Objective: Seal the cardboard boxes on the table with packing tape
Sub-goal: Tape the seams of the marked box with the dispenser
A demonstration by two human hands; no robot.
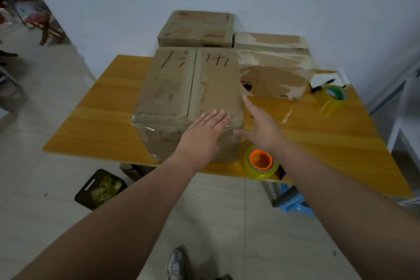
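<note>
Left hand (204,130), fingers flat, is pressing tape (147,128) onto the near box (172,88). Right hand (261,127) is reaching beside it, fingers spread. Far boxes (195,29) are probably still awaiting sealing.

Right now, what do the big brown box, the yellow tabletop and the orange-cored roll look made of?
The big brown box: matte cardboard, scuffed, torn paper patches. The yellow tabletop: glossy wood-grain, probably laminate, given the reflections. The orange-cored roll: shiny clear yellowish plastic tape, core likely plastic.

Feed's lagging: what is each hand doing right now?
Left hand: open, flat on the taped front edge of the large cardboard box.
Right hand: open, holding nothing, beside that box.
</note>
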